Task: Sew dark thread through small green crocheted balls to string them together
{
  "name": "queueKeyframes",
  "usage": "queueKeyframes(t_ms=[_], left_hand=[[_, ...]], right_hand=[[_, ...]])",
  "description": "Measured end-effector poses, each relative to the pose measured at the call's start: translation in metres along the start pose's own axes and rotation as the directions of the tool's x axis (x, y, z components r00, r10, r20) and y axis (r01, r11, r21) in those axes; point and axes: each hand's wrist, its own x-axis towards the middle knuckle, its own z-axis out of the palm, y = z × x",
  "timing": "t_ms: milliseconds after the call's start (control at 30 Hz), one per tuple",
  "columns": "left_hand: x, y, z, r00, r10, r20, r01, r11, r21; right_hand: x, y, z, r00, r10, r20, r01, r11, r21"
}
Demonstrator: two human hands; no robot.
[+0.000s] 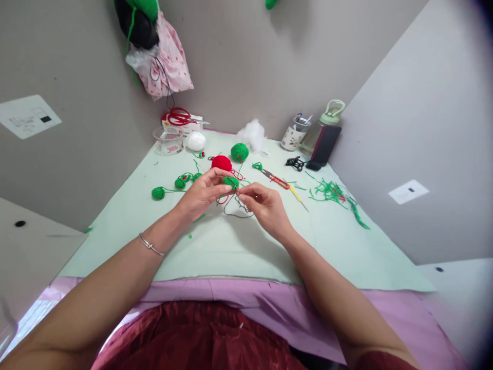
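The hands are close together over the middle of the pale surface (pixel 339 257). The left hand (pixel 198 195) grasps a green yarn piece (pixel 231 182); the right hand (pixel 266 208) has its fingertips pinched at the piece's 4 o'clock edge, anything between them too small to tell. From that piece, a red yarn ball (pixel 221 163) lies at 11 o'clock, green yarn scraps (pixel 332 191) at 3.

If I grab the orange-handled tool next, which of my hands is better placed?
Probably your right hand: the orange-handled tool lies nearer it. Your left hand is farther off, holding the green yarn piece. The right seems occupied too, though.
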Motion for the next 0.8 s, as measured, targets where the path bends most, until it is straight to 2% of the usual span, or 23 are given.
queueKeyframes(t_ms=[133, 200, 300, 367, 533, 800], left_hand=[[0.001, -0.001, 0.0, 1.0, 0.016, -0.002, -0.016, 1.0, -0.006], [0.001, -0.001, 0.0, 1.0, 0.018, -0.003, -0.018, 1.0, -0.008], [0.002, -0.001, -0.001, 1.0, 0.012, -0.013, -0.012, 1.0, 0.003], [0.002, -0.001, -0.001, 1.0, 0.017, -0.026, -0.017, 1.0, 0.007], [0.002, -0.001, -0.002, 0.999, 0.017, -0.037, -0.016, 1.0, 0.022], [0.001, 0.0, 0.0, 1.0, 0.005, -0.015, -0.004, 0.997, 0.072]], right_hand=[[0.002, 0.002, -0.003, 1.0, -0.012, 0.014, 0.013, 1.0, -0.021], [0.003, 0.0, -0.007, 0.996, -0.089, -0.002, 0.088, 0.988, -0.127], [0.001, -0.004, -0.011, 0.975, -0.222, -0.026, 0.201, 0.92, -0.336], [-0.001, -0.006, -0.013, 0.962, -0.273, -0.02, 0.242, 0.882, -0.405], [-0.003, -0.008, -0.015, 0.943, -0.332, -0.022, 0.29, 0.852, -0.436], [-0.001, -0.004, -0.015, 0.948, -0.319, 0.017, 0.288, 0.829, -0.48]])
